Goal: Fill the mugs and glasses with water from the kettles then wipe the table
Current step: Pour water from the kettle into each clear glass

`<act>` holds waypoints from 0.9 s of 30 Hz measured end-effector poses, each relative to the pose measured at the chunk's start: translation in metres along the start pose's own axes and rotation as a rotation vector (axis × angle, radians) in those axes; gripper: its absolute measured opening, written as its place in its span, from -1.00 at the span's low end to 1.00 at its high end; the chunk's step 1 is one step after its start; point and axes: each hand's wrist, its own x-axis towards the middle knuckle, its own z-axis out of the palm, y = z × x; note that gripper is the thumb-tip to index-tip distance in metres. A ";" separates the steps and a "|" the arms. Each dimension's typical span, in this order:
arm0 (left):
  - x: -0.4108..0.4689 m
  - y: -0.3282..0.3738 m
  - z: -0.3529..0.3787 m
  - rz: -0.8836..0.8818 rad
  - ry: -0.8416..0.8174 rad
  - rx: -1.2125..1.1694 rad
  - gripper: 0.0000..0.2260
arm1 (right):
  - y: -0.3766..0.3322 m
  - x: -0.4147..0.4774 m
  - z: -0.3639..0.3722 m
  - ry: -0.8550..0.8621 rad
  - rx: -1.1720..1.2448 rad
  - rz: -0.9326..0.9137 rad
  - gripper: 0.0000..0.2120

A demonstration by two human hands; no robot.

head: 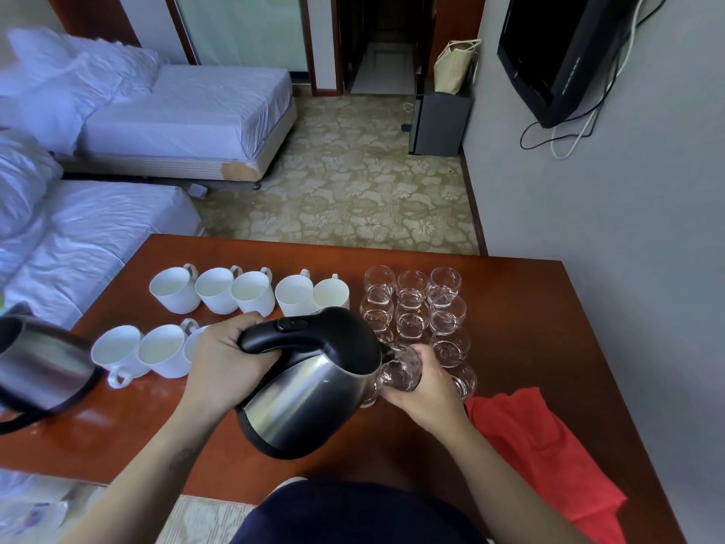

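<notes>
Pouring stage: the left hand [223,359] grips the black handle of the steel kettle [310,394], tilted over the near part of the surface [529,308]; the right hand [427,390] holds a clear glass [400,373] against its spout. The kettle is probably heavy with water and is best held by its handle. The glass looks thin, slippery and fragile, and is best held round its bowl. White mugs [251,292] stand in rows behind, and a red cloth [541,437] lies to the right
</notes>
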 end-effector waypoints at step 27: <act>-0.003 -0.001 0.003 -0.036 -0.018 -0.019 -0.93 | 0.006 -0.001 0.006 0.012 0.044 -0.025 -0.30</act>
